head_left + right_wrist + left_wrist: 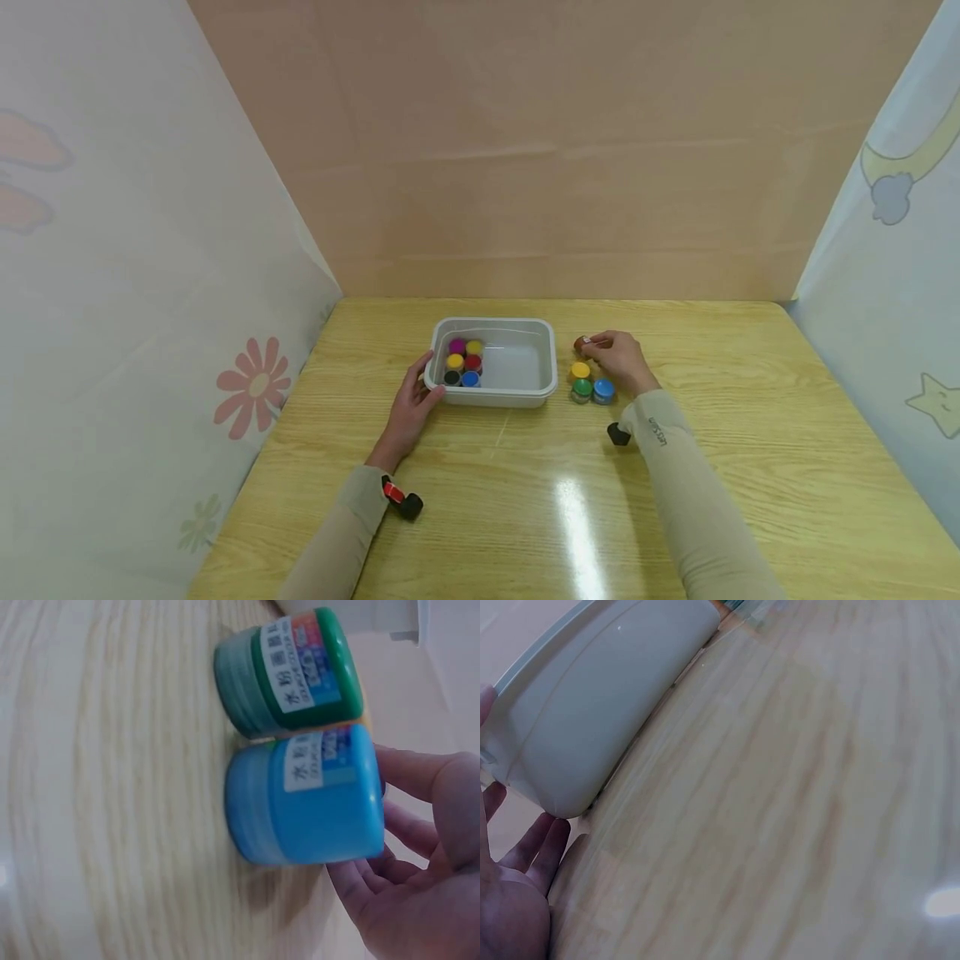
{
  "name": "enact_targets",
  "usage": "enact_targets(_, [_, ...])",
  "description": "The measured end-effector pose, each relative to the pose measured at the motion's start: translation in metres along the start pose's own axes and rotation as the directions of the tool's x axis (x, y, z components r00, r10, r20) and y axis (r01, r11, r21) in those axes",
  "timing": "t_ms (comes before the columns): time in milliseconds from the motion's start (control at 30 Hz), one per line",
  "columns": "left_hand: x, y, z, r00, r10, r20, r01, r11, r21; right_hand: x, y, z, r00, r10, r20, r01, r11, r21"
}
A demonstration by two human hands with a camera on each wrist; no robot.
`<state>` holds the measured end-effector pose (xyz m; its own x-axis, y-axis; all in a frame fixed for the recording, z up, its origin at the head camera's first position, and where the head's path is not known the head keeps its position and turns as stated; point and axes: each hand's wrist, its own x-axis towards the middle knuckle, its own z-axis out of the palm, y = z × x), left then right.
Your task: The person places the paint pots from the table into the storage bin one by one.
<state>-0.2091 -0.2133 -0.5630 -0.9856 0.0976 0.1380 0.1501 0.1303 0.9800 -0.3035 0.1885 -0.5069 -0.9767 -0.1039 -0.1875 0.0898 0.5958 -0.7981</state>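
Note:
In the head view a white plastic tub (517, 400) stands on the table with several paint jars (454, 362) grouped in its left part. My left hand (407, 412) holds the tub's front left corner, thumb at the front rim and fingers along the left end. Right of the tub, my right hand (619, 357) pinches a brown-red paint jar (581, 344) between thumb and fingers. Just in front of that hand stand a yellow paint jar (579, 372), a green paint jar (300, 671) and a blue paint jar (315, 796). The blue jar partly covers my right fingers in the right wrist view.
The wooden table (480, 467) ends at a brown backdrop (555, 167). Pale patterned sheets hang at the left (150, 250) and right. A black wrist device (408, 506) juts from the left sleeve, and another (618, 433) from the right.

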Motion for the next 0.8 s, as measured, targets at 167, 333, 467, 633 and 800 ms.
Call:
enact_targets(167, [-0.001,0.0,0.001,1.0,0.021,-0.008,-0.021,1.0,0.007,-0.002,-0.002,-0.005,0.999,-0.036,-0.028,0.035,0.999,-0.019])
enact_targets(333, [-0.002,0.001,0.001,0.999,0.036,-0.017,-0.036,0.999,0.016,-0.004,-0.005,-0.01,0.997,-0.06,-0.055,0.061,0.998,0.014])
enact_targets(467, [-0.002,0.001,0.001,0.999,0.044,-0.022,-0.044,0.999,0.019,-0.003,-0.007,-0.013,0.995,-0.063,-0.075,0.071,0.993,0.099])
enact_targets(633, [-0.002,0.0,0.001,0.999,0.041,-0.022,-0.04,0.999,0.02,-0.004,-0.012,-0.018,0.997,-0.051,-0.061,0.066,0.955,0.289])
enact_targets(800, [-0.002,0.002,0.0,0.999,0.037,-0.016,-0.037,0.999,0.011,-0.004,-0.018,-0.02,0.995,-0.069,-0.067,0.09,0.909,0.406])
